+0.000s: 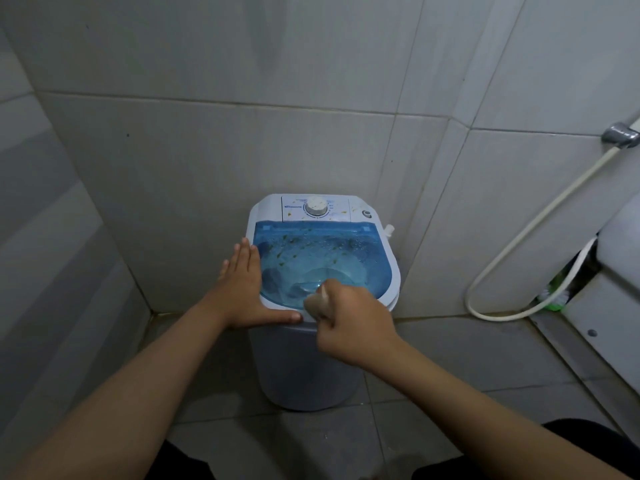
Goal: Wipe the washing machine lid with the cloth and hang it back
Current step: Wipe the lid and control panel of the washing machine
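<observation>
A small white washing machine (304, 368) stands in the tiled corner. Its see-through blue lid (332, 254) is shut and speckled with greenish-yellow stains and droplets. A white control panel with a round dial (316, 206) sits behind the lid. My left hand (244, 289) lies flat and open on the machine's left rim, thumb along the front edge. My right hand (353, 323) is closed around a bunched beige cloth (317, 303), which presses on the lid's front edge.
Grey tiled walls close in at the left and behind the machine. A white hose (530, 233) loops down from a chrome fitting (621, 135) on the right wall. A white fixture (620, 278) stands at the far right, with a green brush (556, 301) beside it.
</observation>
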The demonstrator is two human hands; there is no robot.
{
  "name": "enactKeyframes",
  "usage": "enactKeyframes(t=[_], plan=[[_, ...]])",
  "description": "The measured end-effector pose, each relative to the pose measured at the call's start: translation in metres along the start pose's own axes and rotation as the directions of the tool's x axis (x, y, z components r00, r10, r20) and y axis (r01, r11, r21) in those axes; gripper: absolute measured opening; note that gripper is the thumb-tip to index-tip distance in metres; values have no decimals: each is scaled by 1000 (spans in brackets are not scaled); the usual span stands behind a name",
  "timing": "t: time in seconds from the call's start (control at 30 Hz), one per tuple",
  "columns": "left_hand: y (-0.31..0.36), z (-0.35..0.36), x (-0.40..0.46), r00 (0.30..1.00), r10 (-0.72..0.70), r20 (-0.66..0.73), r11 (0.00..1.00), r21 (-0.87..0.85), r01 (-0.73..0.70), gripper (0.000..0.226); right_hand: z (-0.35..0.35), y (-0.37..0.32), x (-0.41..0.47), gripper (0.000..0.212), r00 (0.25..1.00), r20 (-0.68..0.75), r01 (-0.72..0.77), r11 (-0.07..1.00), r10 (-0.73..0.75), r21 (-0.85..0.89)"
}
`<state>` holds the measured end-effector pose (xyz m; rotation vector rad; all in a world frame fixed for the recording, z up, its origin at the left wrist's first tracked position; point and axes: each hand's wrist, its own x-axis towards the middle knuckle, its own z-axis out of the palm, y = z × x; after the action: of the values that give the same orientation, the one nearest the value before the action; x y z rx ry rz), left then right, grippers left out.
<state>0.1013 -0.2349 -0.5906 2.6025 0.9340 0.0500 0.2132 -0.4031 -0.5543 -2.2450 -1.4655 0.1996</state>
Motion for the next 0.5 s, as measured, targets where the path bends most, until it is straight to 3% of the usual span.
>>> enactKeyframes(t=[0.07,0.13,0.27,0.5], plan=[[-1,-1,0,1000,11,4,1000,-4,-11,157,-13,6,14,22,996,-14,-84,981,87,174],[-2,-1,0,1000,17,3,1000,-12,-17,156,-25,8,31,29,992,-65,-94,975,108,200],[-5,2,3,1000,25,-13,1000,-15,-25,154,-42,1,83,31,972,-236,26,994,-1,102],[-10,10,6,996,36,-85,999,-37,-40,154,-14,-23,204,42,967,-131,189,961,-218,-203]])
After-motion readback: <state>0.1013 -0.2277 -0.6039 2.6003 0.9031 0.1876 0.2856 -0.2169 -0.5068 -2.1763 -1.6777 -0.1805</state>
